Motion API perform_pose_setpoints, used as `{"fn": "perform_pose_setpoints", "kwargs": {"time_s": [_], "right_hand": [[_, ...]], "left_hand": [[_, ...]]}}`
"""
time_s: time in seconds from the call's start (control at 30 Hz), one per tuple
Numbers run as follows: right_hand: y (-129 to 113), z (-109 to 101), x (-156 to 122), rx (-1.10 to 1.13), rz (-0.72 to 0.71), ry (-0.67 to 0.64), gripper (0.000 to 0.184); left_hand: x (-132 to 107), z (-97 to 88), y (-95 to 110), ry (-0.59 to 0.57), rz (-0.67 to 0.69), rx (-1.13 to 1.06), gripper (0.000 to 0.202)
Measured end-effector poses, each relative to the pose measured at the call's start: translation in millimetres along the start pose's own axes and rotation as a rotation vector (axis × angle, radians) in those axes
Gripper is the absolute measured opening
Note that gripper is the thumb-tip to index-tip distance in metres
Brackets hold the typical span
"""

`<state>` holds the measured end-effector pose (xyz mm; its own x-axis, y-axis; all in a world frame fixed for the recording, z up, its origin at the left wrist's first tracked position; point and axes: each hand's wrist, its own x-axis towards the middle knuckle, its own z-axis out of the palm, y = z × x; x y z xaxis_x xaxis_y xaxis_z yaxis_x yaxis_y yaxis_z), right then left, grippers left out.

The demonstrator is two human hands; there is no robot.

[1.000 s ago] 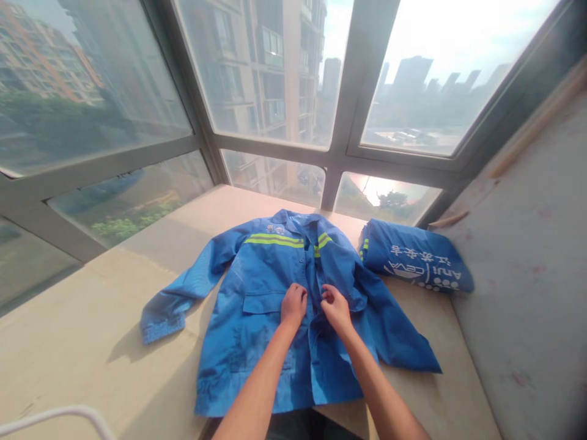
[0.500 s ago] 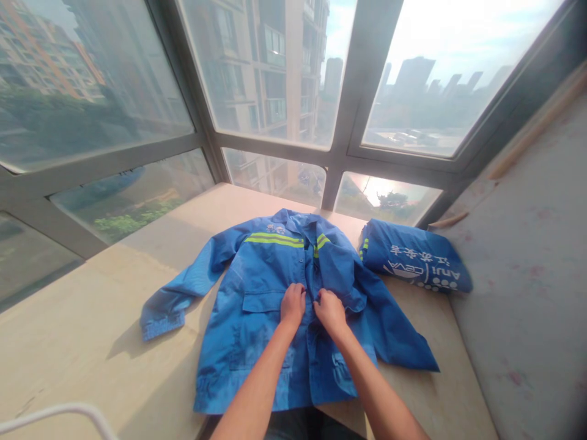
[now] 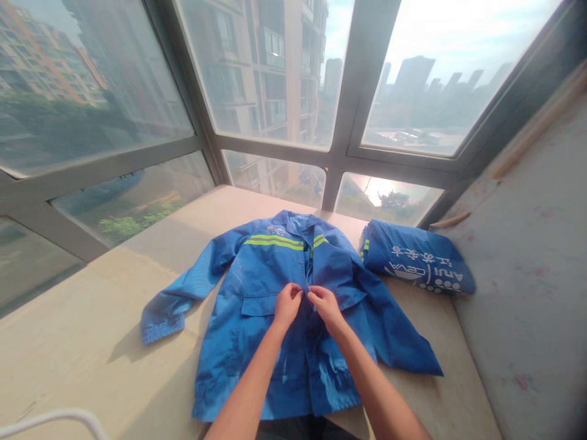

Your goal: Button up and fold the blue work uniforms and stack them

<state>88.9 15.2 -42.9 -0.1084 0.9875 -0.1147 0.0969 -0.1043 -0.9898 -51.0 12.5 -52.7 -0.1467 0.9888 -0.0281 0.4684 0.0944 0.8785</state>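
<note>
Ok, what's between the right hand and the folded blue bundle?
The head view shows the blue jacket there: its front panel, then its sleeve, between the right hand and the bundle.

The blue, long-sleeved fabric jacket (image 3: 261, 275) lies spread on the pale, flat tabletop (image 3: 105, 299), its collar toward the grey-framed glass windows (image 3: 337, 177) behind. The bare left hand (image 3: 288, 304) and bare right hand (image 3: 324, 304) are side by side at its front opening. The folded blue fabric bundle (image 3: 413, 253) lies right, near the pale, flower-patterned wall (image 3: 518, 305).
</note>
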Motion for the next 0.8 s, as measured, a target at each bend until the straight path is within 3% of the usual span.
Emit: {"fn": "perform_pose_setpoints", "kwargs": {"time_s": [0.17, 0.3, 0.8], "right_hand": [[18.0, 7.1, 1.2, 0.005, 0.033, -0.007, 0.035], [26.6, 5.6, 0.5, 0.019, 0.054, -0.011, 0.033], [26.3, 2.7, -1.3, 0.111, 0.05, -0.024, 0.033]], "left_hand": [[-3.4, -2.8, -13.2, -0.027, -0.051, -0.169, 0.026], [-7.2, -1.7, -19.7, -0.03, -0.06, -0.199, 0.024], [-11.9, -5.0, -10.5, -0.052, 0.012, -0.143, 0.018]]}}
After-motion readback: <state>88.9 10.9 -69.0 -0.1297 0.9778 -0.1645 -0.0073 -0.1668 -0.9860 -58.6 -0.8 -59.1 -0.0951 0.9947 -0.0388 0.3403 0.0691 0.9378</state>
